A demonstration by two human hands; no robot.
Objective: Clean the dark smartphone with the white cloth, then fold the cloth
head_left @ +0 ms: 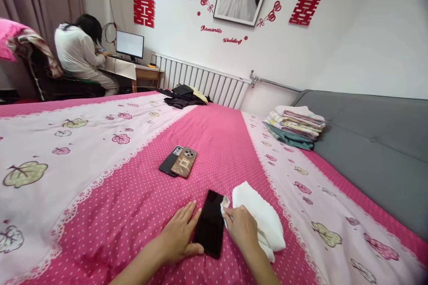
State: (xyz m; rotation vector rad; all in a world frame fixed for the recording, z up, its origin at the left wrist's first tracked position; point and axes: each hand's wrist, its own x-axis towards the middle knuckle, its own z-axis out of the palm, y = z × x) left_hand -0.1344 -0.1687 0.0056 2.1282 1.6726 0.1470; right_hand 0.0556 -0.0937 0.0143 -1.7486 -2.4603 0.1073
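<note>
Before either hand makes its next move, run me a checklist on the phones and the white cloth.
1. Dark phone lying flat on the bedspread: ok.
2. Left hand on it: ok, thumb over its lower left edge.
3. Right hand gripping: ok, it pinches a white piece at the phone's right edge.
4. White piece joined to the larger white cloth: cannot tell, the hand hides it.
5. Brown phone and black phone apart from each other: not ok, brown overlaps black.
6. Dark phone's screen free of smudges: cannot tell.
</note>
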